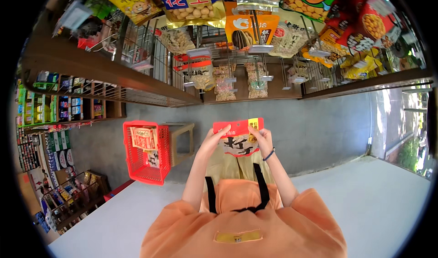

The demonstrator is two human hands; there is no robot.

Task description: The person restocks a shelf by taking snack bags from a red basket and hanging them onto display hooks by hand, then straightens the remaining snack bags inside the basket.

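In front of my body I hold up a snack bag (238,143), red along its top and pale with bold black lettering below, with a yellow patch at its upper right corner. My left hand (213,138) grips its left edge, thumb across the front. Closed on the opposite side, my right hand (263,140) has its thumb near the yellow patch; a dark bracelet circles that wrist. The fingers behind the bag are hidden.
To the left, a red plastic basket (165,164) holds several snack packets (143,138), beside a light-framed stool (191,144). Ahead stands a wire display rack (159,86) hung with nut and seed bags (248,29). Stocked shelves (68,98) line the far left; glass (401,139) is at right.
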